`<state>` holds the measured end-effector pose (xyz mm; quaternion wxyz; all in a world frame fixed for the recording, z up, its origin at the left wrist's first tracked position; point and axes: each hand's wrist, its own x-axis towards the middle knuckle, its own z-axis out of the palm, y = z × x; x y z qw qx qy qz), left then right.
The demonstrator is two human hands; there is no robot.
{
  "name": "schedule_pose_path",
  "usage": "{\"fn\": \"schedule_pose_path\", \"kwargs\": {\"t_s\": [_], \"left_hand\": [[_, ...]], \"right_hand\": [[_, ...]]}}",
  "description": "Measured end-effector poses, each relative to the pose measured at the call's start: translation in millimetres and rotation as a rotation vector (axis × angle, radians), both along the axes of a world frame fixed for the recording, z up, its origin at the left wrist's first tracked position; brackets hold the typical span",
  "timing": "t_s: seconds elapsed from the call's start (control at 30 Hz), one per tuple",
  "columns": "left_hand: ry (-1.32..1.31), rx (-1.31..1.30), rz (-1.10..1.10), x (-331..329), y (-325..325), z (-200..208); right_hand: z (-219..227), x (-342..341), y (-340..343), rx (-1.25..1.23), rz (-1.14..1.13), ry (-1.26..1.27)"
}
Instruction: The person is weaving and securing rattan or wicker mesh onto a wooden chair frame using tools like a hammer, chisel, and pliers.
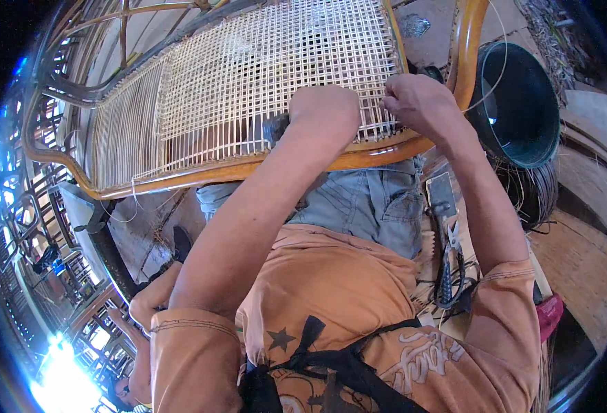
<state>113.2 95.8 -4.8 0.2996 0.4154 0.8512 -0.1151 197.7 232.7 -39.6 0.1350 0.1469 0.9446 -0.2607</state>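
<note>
While the person sits with the chair frame tipped across the lap, both hands work at the near edge of its woven cane panel. The left hand is curled into a loose fist and presses down on the weave, with a small dark tool showing just beside it; whether the fingers grip that tool I cannot tell. The right hand has its fingertips drawn together, pinching a thin cane strand right at the corner where the panel meets the orange-brown rail. I would judge the strand to be light, springy and prone to kinking or splitting if bent sharply, so it wants holding close to the weave, between fingertips, not far out along its length. The open lattice looks taut but fragile between its crossings; the curved rail is the stiff part and the safe place to steady the whole piece. Beside the right thigh lie pliers and other small tools on a worn plank floor. A dark round bucket stands near the right arm, with coils of cane beneath it. On the left, more bent frames are stacked, and bright daylight floods in.
</note>
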Motion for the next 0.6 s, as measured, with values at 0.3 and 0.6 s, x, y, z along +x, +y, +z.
{"fn": "schedule_pose_path", "kwargs": {"t_s": [0.3, 0.6], "left_hand": [[-0.099, 0.035, 0.193, -2, -10, -7], [-0.095, -0.001, 0.262, -7, -9, -10]], "right_hand": [[-3, 2, 8, -0.077, 0.073, 0.083], [-6, 0, 7, -0.032, 0.075, -0.016]]}}
